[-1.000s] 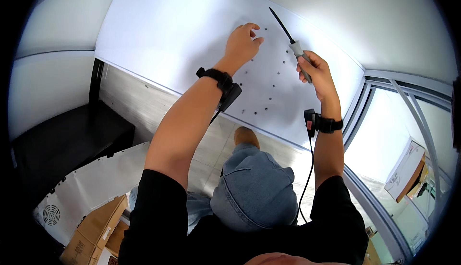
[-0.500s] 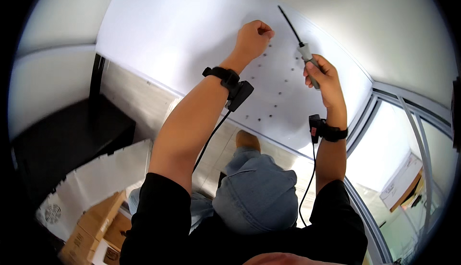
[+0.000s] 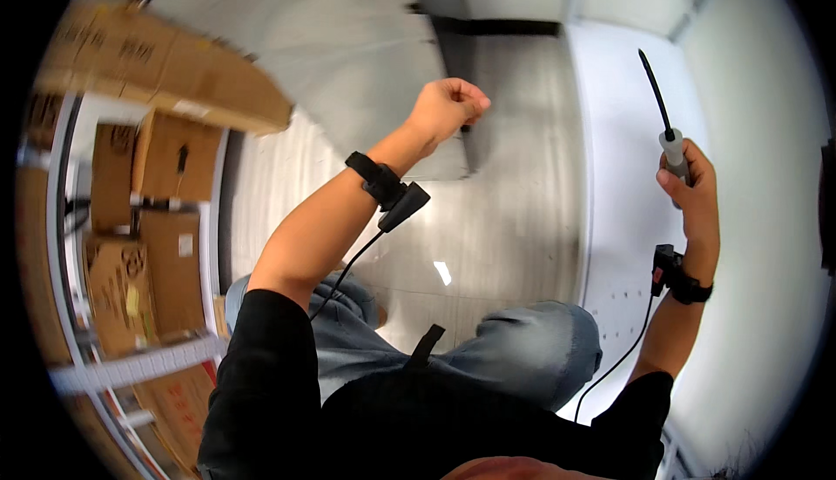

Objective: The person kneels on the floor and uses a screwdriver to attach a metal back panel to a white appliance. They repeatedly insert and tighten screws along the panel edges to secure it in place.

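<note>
In my right hand (image 3: 692,188) is a screwdriver (image 3: 669,145), gripped by its grey handle, its long black shaft pointing up and away. That hand is over a long white panel-like surface (image 3: 614,167) on the right. My left hand (image 3: 448,114) is raised in front of me above the floor, its fingers curled into a pinch. Whatever the pinch may hold is too small or hidden to make out. Several small dark screw-like pieces (image 3: 623,293) lie on the white surface close to my knee. Both wrists carry black strapped devices with cables.
Metal shelving (image 3: 139,365) with several cardboard boxes (image 3: 178,156) stands at my left. A long carton (image 3: 174,71) lies at the far left, beside a large pale panel (image 3: 348,71) with a round vent. Tiled floor (image 3: 522,175) stretches between my knees and the far wall.
My view has swung left, away from the white surface toward the floor and shelving. The screwdriver stays in my right hand, now farther right in view. My left hand remains pinched.
</note>
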### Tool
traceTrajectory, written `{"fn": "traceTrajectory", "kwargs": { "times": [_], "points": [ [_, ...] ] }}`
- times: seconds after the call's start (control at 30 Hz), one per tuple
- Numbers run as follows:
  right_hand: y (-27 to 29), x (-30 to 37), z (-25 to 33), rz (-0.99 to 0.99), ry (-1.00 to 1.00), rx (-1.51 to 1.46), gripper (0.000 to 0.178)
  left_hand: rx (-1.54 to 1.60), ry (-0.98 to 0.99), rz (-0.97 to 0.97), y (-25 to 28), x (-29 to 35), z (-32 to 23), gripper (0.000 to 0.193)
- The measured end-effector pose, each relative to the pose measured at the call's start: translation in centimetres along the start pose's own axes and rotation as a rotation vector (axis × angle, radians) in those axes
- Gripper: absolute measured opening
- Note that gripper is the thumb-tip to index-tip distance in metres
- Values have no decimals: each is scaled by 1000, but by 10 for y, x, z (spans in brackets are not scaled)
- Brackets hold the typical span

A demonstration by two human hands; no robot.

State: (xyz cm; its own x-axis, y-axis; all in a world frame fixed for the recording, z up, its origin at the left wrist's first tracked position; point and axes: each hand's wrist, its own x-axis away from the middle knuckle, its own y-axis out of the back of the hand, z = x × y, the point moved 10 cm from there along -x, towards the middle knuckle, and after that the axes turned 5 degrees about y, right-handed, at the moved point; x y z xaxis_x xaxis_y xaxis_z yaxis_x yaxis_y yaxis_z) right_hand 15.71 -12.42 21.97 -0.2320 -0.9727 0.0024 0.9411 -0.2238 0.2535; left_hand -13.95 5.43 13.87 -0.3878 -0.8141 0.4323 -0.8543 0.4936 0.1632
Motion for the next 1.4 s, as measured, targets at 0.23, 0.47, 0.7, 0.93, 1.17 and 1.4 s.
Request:
{"fn": "traceTrajectory", "kwargs": {
  "times": [0.23, 0.47, 0.7, 0.93, 1.17, 1.4],
  "points": [
    [-176, 8, 196, 237, 414, 270, 28, 478, -43, -324, 197, 134, 38, 16],
    [-314, 13, 326, -139, 1130, 825, 26, 580, -41, -481, 262, 113, 92, 19],
    [-394, -23, 343, -265, 1016, 959, 22, 521, -118, -411, 269, 98, 105, 13],
    [-406, -38, 335, -333, 949, 962, 20, 599, 0, -205, 251, 70, 116, 14],
    [-408, -43, 336, -313, 933, 946, 21, 590, -11, -286, 256, 47, 124, 12],
    [-403, -43, 335, -318, 949, 920, 22, 620, -27, -307, 262, 59, 112, 17]
  ]
}}
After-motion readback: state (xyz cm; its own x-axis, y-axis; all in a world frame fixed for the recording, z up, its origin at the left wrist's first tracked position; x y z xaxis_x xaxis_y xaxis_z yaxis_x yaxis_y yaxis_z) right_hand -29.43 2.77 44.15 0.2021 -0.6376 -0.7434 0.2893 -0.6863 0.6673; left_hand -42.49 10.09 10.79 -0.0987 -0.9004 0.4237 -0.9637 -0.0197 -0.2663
